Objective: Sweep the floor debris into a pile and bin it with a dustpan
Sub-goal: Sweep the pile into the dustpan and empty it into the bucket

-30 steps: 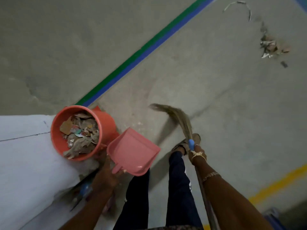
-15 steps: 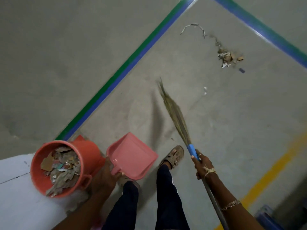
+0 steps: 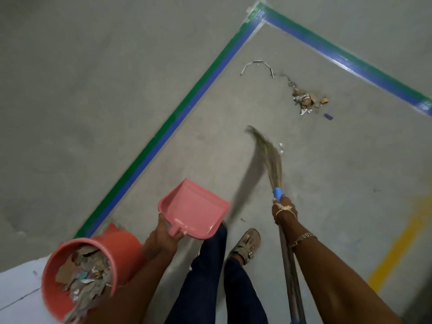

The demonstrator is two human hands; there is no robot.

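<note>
My left hand (image 3: 163, 237) grips the short handle of a pink dustpan (image 3: 195, 208), held above the floor with nothing in it. My right hand (image 3: 284, 210) holds a grass broom (image 3: 271, 157) just below its blue collar, bristles pointing ahead above the concrete. A small debris pile (image 3: 306, 100) of paper and cardboard scraps lies ahead on the right, well beyond the broom tip. An orange bin (image 3: 86, 274) full of scraps stands at the lower left, beside my left forearm.
A bent white strip (image 3: 257, 65) lies left of the pile, a small blue scrap (image 3: 328, 116) right of it, a clear bit (image 3: 281, 148) beside the bristles. Green-blue floor tape (image 3: 177, 122) frames the area. A yellow line (image 3: 397, 246) runs at right. My sandalled foot (image 3: 246, 245) steps forward.
I have stepped away from the bin toward the debris pile, which now sits nearer. The dustpan rose and moved forward; the broom swung ahead to the right.
</note>
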